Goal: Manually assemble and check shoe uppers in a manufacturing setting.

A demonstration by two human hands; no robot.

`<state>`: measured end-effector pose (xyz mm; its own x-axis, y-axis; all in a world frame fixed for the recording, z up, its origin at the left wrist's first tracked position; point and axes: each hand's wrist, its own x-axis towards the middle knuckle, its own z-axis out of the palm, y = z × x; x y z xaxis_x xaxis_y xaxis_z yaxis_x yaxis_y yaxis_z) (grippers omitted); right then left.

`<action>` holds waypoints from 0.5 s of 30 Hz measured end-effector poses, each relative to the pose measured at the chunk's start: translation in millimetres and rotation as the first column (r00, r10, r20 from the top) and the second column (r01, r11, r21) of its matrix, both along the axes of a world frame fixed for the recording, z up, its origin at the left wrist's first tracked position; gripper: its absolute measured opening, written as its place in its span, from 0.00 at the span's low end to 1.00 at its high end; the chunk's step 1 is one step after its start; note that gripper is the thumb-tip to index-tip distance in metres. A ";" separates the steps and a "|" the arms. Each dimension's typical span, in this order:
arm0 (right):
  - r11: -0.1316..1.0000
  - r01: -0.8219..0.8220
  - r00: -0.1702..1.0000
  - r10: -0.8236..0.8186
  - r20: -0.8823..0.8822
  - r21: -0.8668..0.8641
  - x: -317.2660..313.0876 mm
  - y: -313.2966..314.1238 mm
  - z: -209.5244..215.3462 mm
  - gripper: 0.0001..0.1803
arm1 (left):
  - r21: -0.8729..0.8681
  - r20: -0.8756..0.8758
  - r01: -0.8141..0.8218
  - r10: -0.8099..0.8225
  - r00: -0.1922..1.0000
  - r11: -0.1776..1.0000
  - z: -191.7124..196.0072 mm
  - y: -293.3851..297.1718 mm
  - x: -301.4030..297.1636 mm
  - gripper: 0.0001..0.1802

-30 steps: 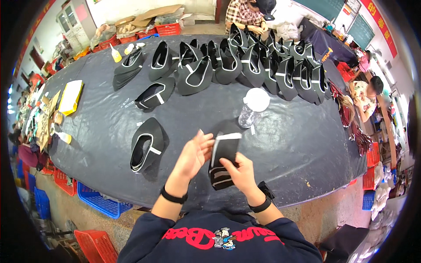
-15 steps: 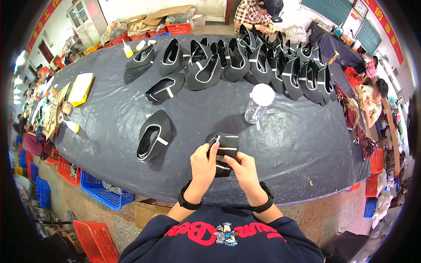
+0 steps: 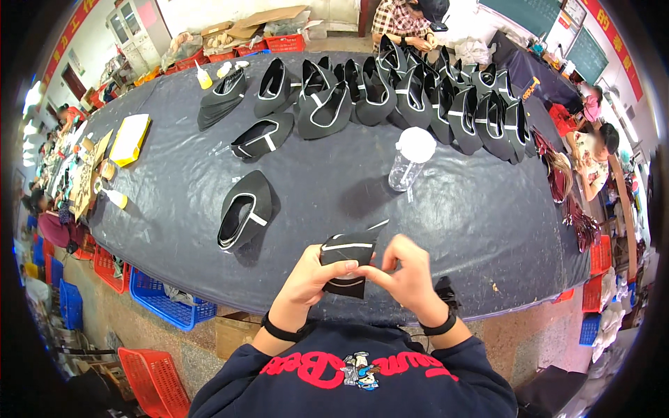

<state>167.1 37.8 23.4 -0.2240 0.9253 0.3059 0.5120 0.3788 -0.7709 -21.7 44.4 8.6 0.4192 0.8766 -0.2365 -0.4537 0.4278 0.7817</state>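
Note:
Near the table's front edge I hold a black shoe upper [image 3: 348, 245] with white tape strips across it. My left hand [image 3: 305, 277] is closed round its left side, the thumb lying over the front. My right hand [image 3: 404, 273] is bent at the upper's right edge, thumb tip beside my left thumb and fingers curled; what its fingertips pinch is partly hidden. A white strip end [image 3: 378, 225] juts from the upper's top right corner. Beyond my hands stands a clear bottle with a white lid [image 3: 416, 146]. One black shoe upper [image 3: 245, 209] lies to the left, another [image 3: 263, 136] farther back.
Many black uppers [image 3: 411, 97] crowd the far side of the dark-covered table [image 3: 313, 188]. Glue bottles [image 3: 117, 199] and a yellow packet [image 3: 130, 139] are at the left. Dark red straps [image 3: 561, 181] hang at the right edge. A co-worker [image 3: 404, 24] sits across; baskets [image 3: 164, 301] stand below.
The upper has been turned and brought slightly nearer to me. My left thumb now lies across it, and my right hand has shifted right with its fingers curled.

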 end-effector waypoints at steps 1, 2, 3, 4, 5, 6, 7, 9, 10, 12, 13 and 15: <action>0.976 0.033 0.999 -0.041 0.032 0.215 4.0 -1.3 4.4 0.14 | 0.020 -0.020 0.022 -0.022 1.000 1.000 11.3 -1.5 0.3 0.17; 0.976 0.037 0.998 -0.045 0.033 0.213 5.4 0.3 12.7 0.14 | 0.039 -0.041 0.045 -0.043 0.998 0.998 19.6 -3.4 0.4 0.16; 0.930 -0.050 0.997 0.025 0.073 0.364 6.8 4.4 22.5 0.13 | 0.063 -0.068 0.062 -0.058 0.996 0.996 22.6 -5.1 0.0 0.16; 0.854 -0.144 0.988 0.096 0.121 0.501 6.6 7.3 30.2 0.12 | 0.058 -0.069 0.061 -0.057 0.996 0.996 28.2 -7.8 -0.1 0.16; 0.836 -0.194 0.978 0.125 0.166 0.513 8.0 7.7 34.6 0.12 | 0.111 -0.122 0.069 -0.055 0.991 0.991 34.9 -9.4 0.1 0.16; 0.837 -0.192 0.978 0.122 0.166 0.512 10.9 9.5 35.9 0.12 | 0.168 -0.173 0.082 -0.052 0.984 0.982 39.6 -9.9 0.8 0.17; 0.794 -0.273 0.957 0.166 0.237 0.543 14.4 11.2 37.0 0.13 | 0.194 -0.162 0.106 -0.074 0.984 0.975 40.7 -10.0 0.9 0.17; 0.746 -0.352 0.929 0.204 0.309 0.566 19.3 11.8 39.1 0.14 | 0.221 -0.205 0.126 -0.080 0.975 0.967 41.5 -11.7 1.4 0.16; 0.696 -0.414 0.892 0.181 0.415 0.586 21.0 11.1 40.8 0.15 | 0.249 -0.248 0.144 -0.081 0.965 0.958 41.6 -12.7 1.5 0.16; 0.647 -0.478 0.844 0.151 0.515 0.594 22.9 12.6 41.4 0.16 | 0.251 -0.263 0.175 -0.106 0.959 0.952 36.3 -11.8 -1.1 0.14; 0.634 -0.498 0.827 0.143 0.544 0.591 23.7 15.2 40.3 0.16 | 0.255 -0.278 0.204 -0.130 0.952 0.945 33.7 -11.2 -1.6 0.12; 0.661 -0.509 0.814 0.162 0.558 0.552 24.7 20.0 39.1 0.14 | 0.210 -0.211 0.203 -0.159 0.964 0.956 34.4 -8.3 0.0 0.11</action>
<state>191.8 57.8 62.4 -0.7388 0.3510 0.5753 0.4394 0.8981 0.0163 -21.6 36.2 43.0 0.5426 0.8298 -0.1305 -0.2184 0.2894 0.9320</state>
